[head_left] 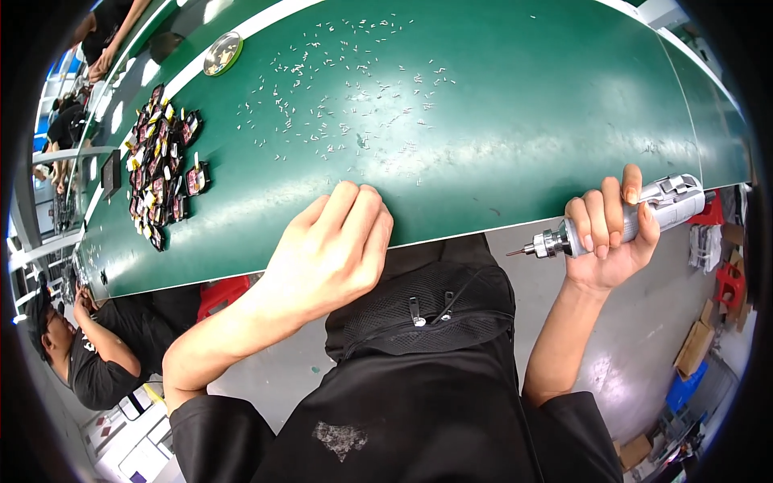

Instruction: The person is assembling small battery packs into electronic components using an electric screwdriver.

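Observation:
In my right hand (616, 229) is a silver electric screwdriver (672, 205). It lies nearly level, just off the front edge of the green table, and its thin bit points left. My left hand (334, 245) is closed, back upward, at the table's front edge. Its curled fingers hide whatever they may hold. Beyond that hand, many tiny pale screw-like pieces (354, 80) are scattered over the green tabletop (547, 105). To the left sits a heap of small black items (161, 173) with yellow, white and reddish parts.
A round shallow dish (223, 54) with a yellow-green rim stands at the far left. A small dark block (111, 174) lies left of the heap. Another person (101, 346) works at the left end of the table. Red stools (729, 282) and cardboard (694, 342) stand at the right.

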The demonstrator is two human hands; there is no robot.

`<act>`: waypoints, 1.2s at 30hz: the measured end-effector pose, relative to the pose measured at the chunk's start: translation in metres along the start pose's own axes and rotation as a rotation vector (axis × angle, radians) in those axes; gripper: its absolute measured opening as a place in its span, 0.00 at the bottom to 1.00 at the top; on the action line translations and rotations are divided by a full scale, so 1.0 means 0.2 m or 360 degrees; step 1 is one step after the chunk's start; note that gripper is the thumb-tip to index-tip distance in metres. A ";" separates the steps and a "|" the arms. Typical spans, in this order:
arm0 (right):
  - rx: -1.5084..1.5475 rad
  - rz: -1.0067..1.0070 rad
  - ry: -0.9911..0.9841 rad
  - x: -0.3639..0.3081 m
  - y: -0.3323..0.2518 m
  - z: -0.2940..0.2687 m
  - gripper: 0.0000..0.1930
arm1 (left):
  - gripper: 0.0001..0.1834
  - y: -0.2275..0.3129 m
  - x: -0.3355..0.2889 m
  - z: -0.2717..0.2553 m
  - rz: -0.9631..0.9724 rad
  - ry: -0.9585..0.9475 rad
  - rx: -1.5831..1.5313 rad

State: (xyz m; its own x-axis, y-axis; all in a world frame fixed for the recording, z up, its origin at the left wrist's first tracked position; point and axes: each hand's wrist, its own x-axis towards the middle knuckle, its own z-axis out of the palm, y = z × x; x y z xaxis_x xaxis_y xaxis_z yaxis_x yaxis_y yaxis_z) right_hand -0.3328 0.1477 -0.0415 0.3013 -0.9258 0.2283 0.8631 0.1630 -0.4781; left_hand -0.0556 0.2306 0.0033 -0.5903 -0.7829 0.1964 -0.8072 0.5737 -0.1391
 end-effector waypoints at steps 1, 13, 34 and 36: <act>-0.0005 -0.0002 0.0003 -0.01 0.00 0.00 0.07 | 0.13 -0.01 0.00 0.02 0.0007 0.0009 -0.0006; 0.0225 -0.0278 0.0114 0.04 0.03 0.33 0.06 | 0.07 0.28 0.08 0.09 -0.0966 0.0644 -0.1988; 0.0166 -0.0195 0.0105 0.02 0.08 0.34 0.07 | 0.04 0.27 0.10 0.09 -0.0731 0.0600 -0.2403; 0.0022 -0.0164 0.0012 0.02 0.08 0.33 0.07 | 0.07 0.26 0.11 0.10 -0.0554 0.0658 -0.2054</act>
State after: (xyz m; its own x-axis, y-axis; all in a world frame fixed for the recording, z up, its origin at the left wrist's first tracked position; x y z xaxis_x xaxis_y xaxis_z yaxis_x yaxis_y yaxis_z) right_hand -0.2900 0.1690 0.0080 0.2076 -0.9405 0.2692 0.8948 0.0714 -0.4408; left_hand -0.1107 0.2395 -0.0197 -0.1364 -0.9322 0.3353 -0.2038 0.3576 0.9114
